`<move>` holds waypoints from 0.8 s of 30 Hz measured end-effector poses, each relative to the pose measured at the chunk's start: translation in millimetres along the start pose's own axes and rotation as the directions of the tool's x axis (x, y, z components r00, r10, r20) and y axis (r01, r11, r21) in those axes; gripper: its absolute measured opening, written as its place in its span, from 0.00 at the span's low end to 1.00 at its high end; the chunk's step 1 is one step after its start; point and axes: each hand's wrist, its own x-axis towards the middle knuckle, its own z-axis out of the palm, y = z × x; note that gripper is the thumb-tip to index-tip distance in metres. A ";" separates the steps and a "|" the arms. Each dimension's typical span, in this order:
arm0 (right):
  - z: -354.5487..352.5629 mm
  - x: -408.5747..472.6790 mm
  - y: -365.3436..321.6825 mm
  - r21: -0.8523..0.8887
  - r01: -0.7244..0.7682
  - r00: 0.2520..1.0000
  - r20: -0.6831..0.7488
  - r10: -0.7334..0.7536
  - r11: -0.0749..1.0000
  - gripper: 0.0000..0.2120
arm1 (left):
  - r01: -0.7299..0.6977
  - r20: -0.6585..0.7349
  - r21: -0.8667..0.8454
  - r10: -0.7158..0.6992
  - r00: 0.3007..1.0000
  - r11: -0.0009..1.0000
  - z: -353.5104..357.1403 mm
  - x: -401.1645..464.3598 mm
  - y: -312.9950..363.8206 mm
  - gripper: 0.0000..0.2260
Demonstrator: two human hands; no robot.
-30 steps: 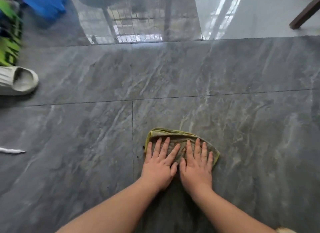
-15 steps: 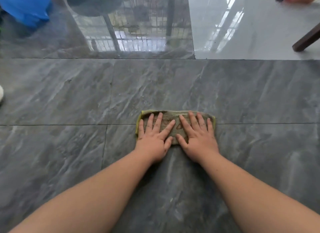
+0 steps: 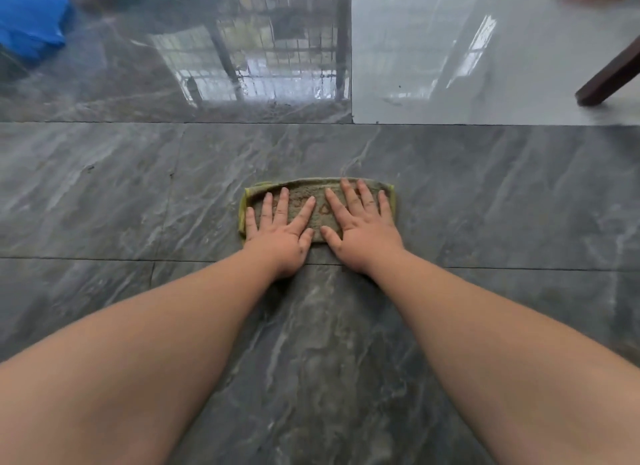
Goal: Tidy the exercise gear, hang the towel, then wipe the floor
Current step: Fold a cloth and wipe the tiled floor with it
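I have the left hand (image 3: 282, 234) and right hand (image 3: 360, 232) flat, fingers spread, pressing the folded cloth (image 3: 317, 206) onto the grey floor tile (image 3: 138, 194). I'd keep even weight and push straight beyond the cloth, overlapping strokes.

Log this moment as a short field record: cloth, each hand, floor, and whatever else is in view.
cloth: green-edged rag, flat on the floor
left hand: fingers spread, pressing the rag's left half
right hand: fingers spread, pressing the rag's right half
floor: grey marbled tiles, glossy farther out
top left: blue bag
right edge: dark wooden leg
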 end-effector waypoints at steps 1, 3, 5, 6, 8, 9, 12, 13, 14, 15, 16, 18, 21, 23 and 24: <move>5.2 -15.0 1.5 0.016 -0.011 1.000 -0.014 0.011 1.000 0.33 | -0.015 0.007 0.002 0.015 1.000 1.000 2.9 -6.9 5.0 0.26; 17.0 -51.3 10.9 0.035 -0.033 0.999 -0.034 0.034 0.999 0.33 | -0.061 -0.002 0.007 0.061 0.998 0.998 18.1 -29.1 20.8 0.26; 31.1 -94.8 28.7 0.039 -0.044 0.998 -0.041 0.046 0.998 0.34 | -0.098 0.003 0.000 0.098 0.995 0.995 40.1 -64.4 48.0 0.27; 37.9 -118.5 39.6 0.046 -0.051 0.997 -0.049 0.054 0.998 0.34 | -0.113 0.012 -0.001 0.113 0.994 0.994 52.7 -83.9 64.5 0.27; 52.5 -167.0 63.4 0.051 -0.083 0.995 -0.045 0.085 0.995 0.34 | -0.138 0.031 -0.009 0.138 0.990 0.990 79.5 -120.6 99.2 0.27; 59.8 -190.5 75.0 0.049 -0.107 0.993 -0.037 0.109 0.993 0.35 | -0.155 0.035 -0.015 0.156 0.987 0.988 93.4 -134.7 116.0 0.27; 79.2 -252.0 100.2 0.074 -0.222 0.973 -0.051 0.226 0.972 0.35 | -0.242 -0.031 -0.028 0.241 0.970 0.970 125.1 -160.6 158.5 0.28; 85.0 -269.2 104.9 0.084 -0.264 0.961 -0.061 0.269 0.961 0.35 | -0.274 -0.057 -0.019 0.272 0.961 0.962 129.6 -165.3 169.4 0.28; 90.3 -285.0 107.9 0.093 -0.301 0.949 -0.070 0.308 0.949 0.35 | -0.308 -0.048 -0.005 0.308 0.950 0.951 132.5 -168.6 178.8 0.28; 94.7 -300.2 109.9 0.100 -0.334 0.937 -0.071 0.341 0.937 0.35 | -0.344 -0.017 0.008 0.344 0.939 0.939 134.4 -172.3 187.1 0.28; 98.9 -314.8 110.8 0.106 -0.359 0.928 -0.064 0.367 0.927 0.35 | -0.375 0.022 0.021 0.374 0.927 0.927 135.5 -177.2 193.7 0.28; 106.6 -340.5 111.4 0.114 -0.395 0.914 -0.052 0.403 0.911 0.34 | -0.424 0.047 0.059 0.422 0.906 0.904 136.7 -186.5 203.1 0.28; 111.9 -358.2 110.0 0.130 -0.420 0.904 -0.028 0.427 0.898 0.34 | -0.453 0.077 0.102 0.447 0.891 0.886 138.9 -193.4 205.5 0.28; 110.4 -357.1 104.8 0.149 -0.441 0.894 -0.014 0.447 0.885 0.34 | -0.472 0.079 0.128 0.466 0.881 0.872 136.2 -192.6 198.9 0.27; 108.6 -355.1 99.9 0.162 -0.445 0.893 -0.003 0.451 0.881 0.35 | -0.485 0.076 0.144 0.479 0.874 0.862 134.7 -192.3 193.6 0.27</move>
